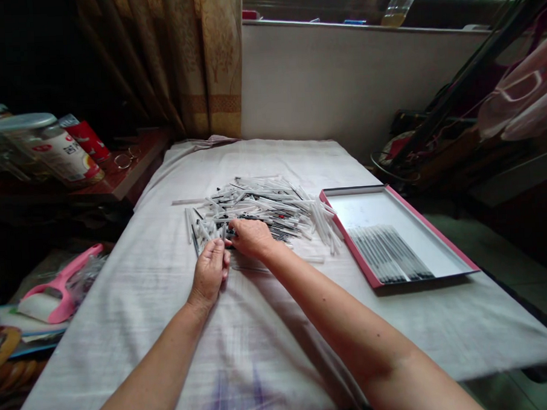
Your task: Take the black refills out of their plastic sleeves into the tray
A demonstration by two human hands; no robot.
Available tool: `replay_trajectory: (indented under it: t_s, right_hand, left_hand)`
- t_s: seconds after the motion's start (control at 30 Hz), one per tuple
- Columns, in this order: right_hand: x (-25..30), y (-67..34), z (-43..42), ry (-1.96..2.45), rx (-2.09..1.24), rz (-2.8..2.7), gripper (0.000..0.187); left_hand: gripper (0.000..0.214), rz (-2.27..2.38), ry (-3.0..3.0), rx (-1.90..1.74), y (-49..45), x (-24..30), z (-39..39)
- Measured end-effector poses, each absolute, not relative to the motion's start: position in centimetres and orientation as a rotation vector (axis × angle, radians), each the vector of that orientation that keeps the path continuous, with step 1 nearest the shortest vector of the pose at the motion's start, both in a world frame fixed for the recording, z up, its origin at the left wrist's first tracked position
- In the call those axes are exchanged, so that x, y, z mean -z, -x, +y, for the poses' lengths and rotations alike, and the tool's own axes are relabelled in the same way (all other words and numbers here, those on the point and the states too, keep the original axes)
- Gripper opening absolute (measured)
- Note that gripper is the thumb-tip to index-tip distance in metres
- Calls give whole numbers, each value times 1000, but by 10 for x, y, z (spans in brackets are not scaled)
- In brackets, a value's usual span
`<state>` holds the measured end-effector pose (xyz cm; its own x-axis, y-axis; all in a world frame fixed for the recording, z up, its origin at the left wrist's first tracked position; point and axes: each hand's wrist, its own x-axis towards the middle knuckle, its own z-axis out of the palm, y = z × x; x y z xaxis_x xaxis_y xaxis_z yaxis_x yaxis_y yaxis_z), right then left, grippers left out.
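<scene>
White and black slim tubes (273, 199) are heaped on a pale cloth (136, 295) in the head view, beside a pink-rimmed box (373, 206) in which a row of tubes (388, 254) is laid. Slim tubes are pinched in the left hand (209, 271); whether anything is gripped by the right hand (253, 237), at the heap's near edge, cannot be told

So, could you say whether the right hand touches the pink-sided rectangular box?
Apart: the head view shows thin whitish tubes and pale cloth between the right hand and box.

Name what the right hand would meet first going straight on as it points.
The right hand would likely meet the left side of the thin-tube pile first; depth is unclear.
</scene>
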<state>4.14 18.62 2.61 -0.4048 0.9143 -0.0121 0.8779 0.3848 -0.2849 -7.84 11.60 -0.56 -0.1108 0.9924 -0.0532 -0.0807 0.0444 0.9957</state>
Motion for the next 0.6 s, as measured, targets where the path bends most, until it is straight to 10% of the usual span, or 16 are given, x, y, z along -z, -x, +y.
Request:
replay_trajectory:
  t_s: [0.37,0.6]
  right_hand:
    - [-28,-116,160,1175,-1587,-1445,41]
    - [-18,-152,121,1102,-1617,-956,40]
  left_hand:
    - [36,1318,-1481,-1128,74,4,109]
    - [24,1258,-1930,-952,60,4,94]
